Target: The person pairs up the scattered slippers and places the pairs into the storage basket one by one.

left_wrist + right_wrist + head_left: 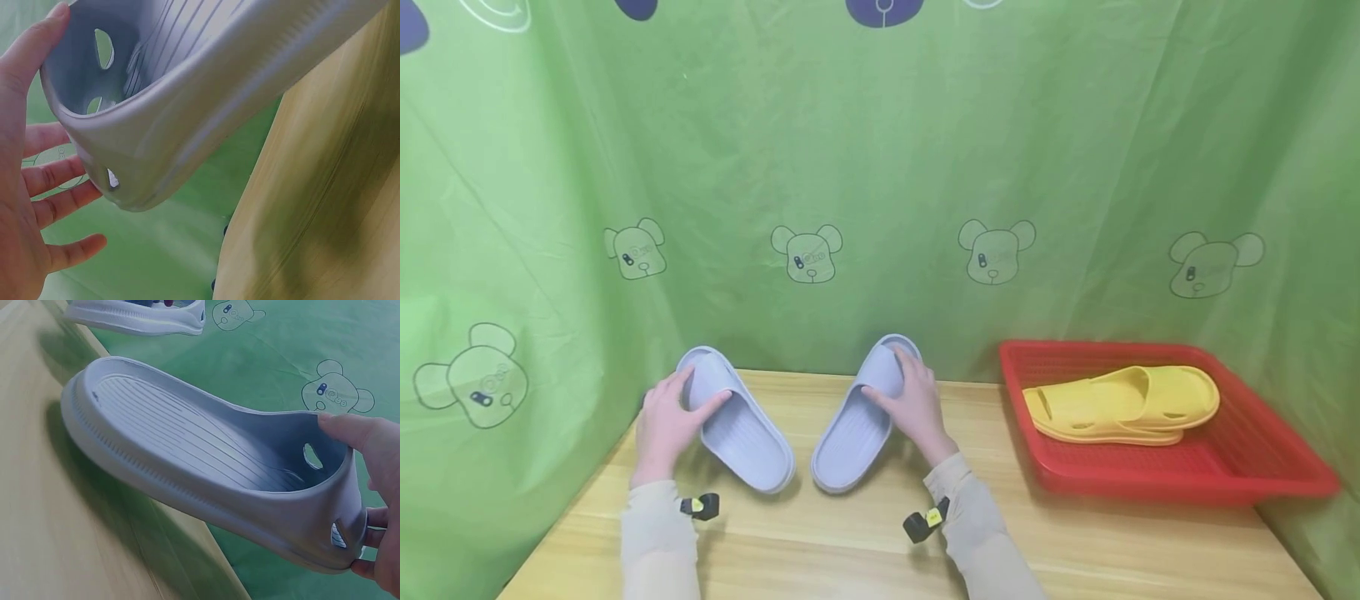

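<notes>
I have both hands on a pair of grey slippers at the far side of the wooden table (850, 542), close to the green curtain (880, 167). My left hand (664, 425) grips the left slipper (741, 425) by its toe strap, thumb hooked over the strap's edge and the fingers spread round the outside; the wrist view shows the thumb at the strap opening. My right hand (913, 404) grips the right slipper (857, 421) the same way, thumb on the strap edge, fingers wrapped under the toe. The two heels point toward me and sit near each other, not touching, while the toes splay apart. To my right stands a red basket (1262, 479) with a pair of yellow slippers (1123, 404) stacked inside it.
</notes>
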Action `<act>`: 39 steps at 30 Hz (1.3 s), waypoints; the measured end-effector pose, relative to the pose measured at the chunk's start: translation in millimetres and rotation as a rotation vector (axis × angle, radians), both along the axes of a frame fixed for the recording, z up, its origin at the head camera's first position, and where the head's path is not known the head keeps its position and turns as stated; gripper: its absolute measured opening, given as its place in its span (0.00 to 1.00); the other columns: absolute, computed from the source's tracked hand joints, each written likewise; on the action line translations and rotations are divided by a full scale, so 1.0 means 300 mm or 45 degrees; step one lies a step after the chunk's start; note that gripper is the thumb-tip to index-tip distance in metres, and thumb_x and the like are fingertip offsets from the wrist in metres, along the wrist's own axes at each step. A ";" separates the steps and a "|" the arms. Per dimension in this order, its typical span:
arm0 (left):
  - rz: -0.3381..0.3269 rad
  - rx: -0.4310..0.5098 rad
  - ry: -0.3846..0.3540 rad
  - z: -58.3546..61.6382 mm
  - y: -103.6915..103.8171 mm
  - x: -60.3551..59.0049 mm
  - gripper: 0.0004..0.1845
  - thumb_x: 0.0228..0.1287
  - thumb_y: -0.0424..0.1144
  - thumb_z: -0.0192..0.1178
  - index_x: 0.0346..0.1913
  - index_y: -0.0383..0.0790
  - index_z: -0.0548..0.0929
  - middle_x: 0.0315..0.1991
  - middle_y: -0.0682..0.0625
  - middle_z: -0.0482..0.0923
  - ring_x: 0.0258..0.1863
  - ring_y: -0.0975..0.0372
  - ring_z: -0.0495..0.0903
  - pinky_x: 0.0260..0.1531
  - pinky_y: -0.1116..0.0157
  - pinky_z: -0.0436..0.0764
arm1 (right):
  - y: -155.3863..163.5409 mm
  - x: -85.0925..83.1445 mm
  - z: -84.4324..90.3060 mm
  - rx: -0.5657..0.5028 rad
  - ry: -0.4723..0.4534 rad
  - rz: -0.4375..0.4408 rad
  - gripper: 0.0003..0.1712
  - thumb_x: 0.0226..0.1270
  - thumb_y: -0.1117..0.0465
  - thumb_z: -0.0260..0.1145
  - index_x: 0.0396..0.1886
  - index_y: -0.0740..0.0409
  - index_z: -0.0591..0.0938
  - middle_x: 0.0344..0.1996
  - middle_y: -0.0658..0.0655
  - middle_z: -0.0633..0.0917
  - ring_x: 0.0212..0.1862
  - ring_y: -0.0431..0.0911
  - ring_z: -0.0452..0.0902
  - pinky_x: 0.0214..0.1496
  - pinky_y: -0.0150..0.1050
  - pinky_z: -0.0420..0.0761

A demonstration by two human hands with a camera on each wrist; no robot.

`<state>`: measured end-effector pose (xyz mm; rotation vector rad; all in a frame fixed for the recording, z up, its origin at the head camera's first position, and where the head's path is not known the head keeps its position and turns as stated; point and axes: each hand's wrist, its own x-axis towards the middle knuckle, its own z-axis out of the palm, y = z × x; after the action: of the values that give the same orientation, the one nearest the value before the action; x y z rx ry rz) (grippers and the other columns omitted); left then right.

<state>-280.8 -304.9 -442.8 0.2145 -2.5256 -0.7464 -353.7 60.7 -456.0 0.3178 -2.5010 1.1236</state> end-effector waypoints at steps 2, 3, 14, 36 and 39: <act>0.029 -0.006 -0.012 0.001 0.002 0.001 0.52 0.53 0.75 0.58 0.73 0.44 0.63 0.68 0.32 0.65 0.63 0.37 0.66 0.56 0.36 0.70 | 0.004 0.001 0.002 -0.022 0.004 -0.015 0.53 0.49 0.36 0.74 0.73 0.49 0.64 0.69 0.58 0.71 0.63 0.59 0.68 0.63 0.59 0.71; 0.040 -0.006 -0.017 0.000 0.003 0.002 0.52 0.53 0.75 0.57 0.73 0.44 0.63 0.68 0.32 0.66 0.62 0.37 0.66 0.54 0.37 0.70 | 0.006 0.002 0.003 -0.036 0.003 -0.021 0.53 0.49 0.37 0.74 0.73 0.49 0.64 0.68 0.58 0.71 0.63 0.59 0.68 0.62 0.59 0.71; 0.167 0.022 -0.039 -0.004 0.011 0.004 0.55 0.50 0.78 0.55 0.73 0.44 0.63 0.65 0.31 0.68 0.58 0.37 0.69 0.50 0.39 0.70 | 0.048 -0.002 0.003 -0.096 0.005 -0.108 0.52 0.52 0.36 0.72 0.73 0.49 0.63 0.69 0.60 0.69 0.63 0.59 0.66 0.63 0.59 0.69; 0.281 0.049 -0.120 -0.010 0.057 -0.017 0.58 0.48 0.80 0.54 0.73 0.40 0.63 0.70 0.34 0.64 0.66 0.40 0.65 0.58 0.38 0.64 | 0.073 0.034 0.041 -0.201 0.015 -0.127 0.54 0.53 0.40 0.73 0.75 0.51 0.60 0.66 0.64 0.68 0.65 0.58 0.62 0.66 0.59 0.68; 0.282 0.070 -0.124 -0.013 0.060 -0.020 0.59 0.46 0.80 0.55 0.73 0.41 0.63 0.71 0.35 0.62 0.68 0.41 0.64 0.59 0.37 0.63 | 0.074 0.036 0.043 -0.217 0.015 -0.129 0.54 0.53 0.40 0.74 0.75 0.52 0.59 0.66 0.65 0.67 0.65 0.58 0.62 0.66 0.59 0.69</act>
<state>-286.8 -287.0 -446.7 0.5519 -2.5195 -0.7328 -342.8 82.8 -443.2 0.1484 -2.3623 1.2785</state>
